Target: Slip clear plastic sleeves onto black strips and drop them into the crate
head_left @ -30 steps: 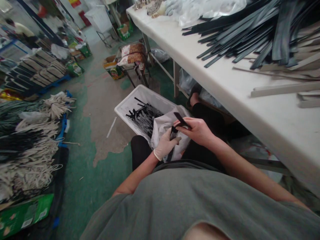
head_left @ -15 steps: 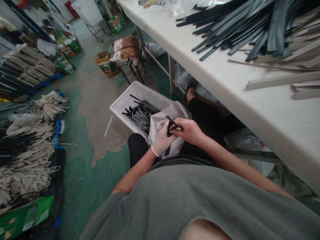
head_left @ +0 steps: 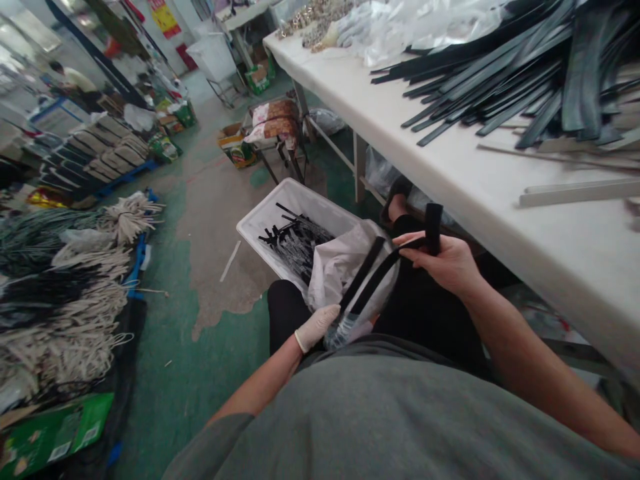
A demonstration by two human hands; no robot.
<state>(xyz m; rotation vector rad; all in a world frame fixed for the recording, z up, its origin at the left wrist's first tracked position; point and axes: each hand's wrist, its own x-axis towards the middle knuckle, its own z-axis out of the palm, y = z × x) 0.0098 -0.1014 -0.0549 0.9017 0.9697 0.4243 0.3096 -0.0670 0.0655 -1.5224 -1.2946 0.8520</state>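
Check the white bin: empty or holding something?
Holding something: dark strips lie inside the white bin. How full, cannot tell; a pale sheet hides its near end.

a workshop can be recognised: dark strips (head_left: 500, 83) are heaped on the long table (head_left: 465, 173) at upper right, and pale cords (head_left: 75, 333) are piled at left.

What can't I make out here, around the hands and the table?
All in the head view:
Gloved left hand: exact grip unclear, small and blurred.
Black strap in the right hand: lower end lost in blur.
White tub: floor hidden by the dark pieces inside.
Black strips on the table: cut off by the picture's edge.
Tiny shiny things: too small to identify.
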